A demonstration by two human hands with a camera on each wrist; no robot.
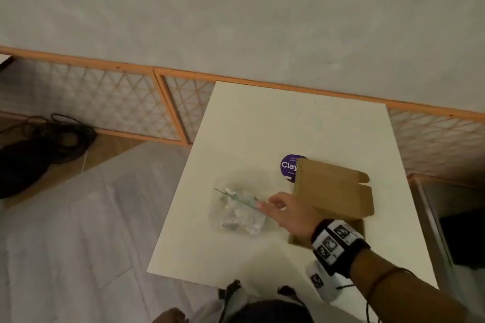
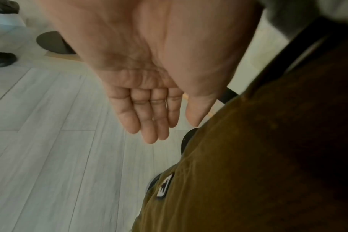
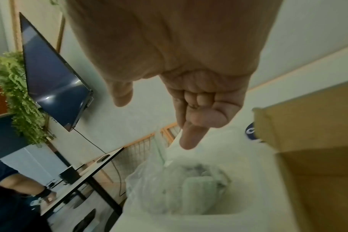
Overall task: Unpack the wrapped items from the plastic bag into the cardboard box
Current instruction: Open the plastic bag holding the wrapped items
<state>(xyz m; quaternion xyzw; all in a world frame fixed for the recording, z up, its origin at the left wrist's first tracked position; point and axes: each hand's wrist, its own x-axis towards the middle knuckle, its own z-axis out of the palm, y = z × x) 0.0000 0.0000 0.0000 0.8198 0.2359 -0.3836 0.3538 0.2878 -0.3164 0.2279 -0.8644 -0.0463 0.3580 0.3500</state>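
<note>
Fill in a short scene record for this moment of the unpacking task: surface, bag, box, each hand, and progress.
surface: white table
bag: clear plastic bag, wrapped items inside, lying left of the box
box: cardboard box, lid open
right hand: reaching to the bag's top edge, index finger out
left hand: open, empty, beside the trousers
progress: no item visibly out yet

Office-like indoor room, or a studio set up for work.
Pale plank floor [image 2: 50, 141], plain wall [image 1: 236, 8] with orange lattice panels [image 1: 105, 102], white table [image 1: 262, 126], wall-mounted dark screen [image 3: 54, 75], hanging green plant [image 3: 20, 94], second desk [image 3: 93, 166], coiled black cables [image 1: 47, 136] on the floor.
</note>
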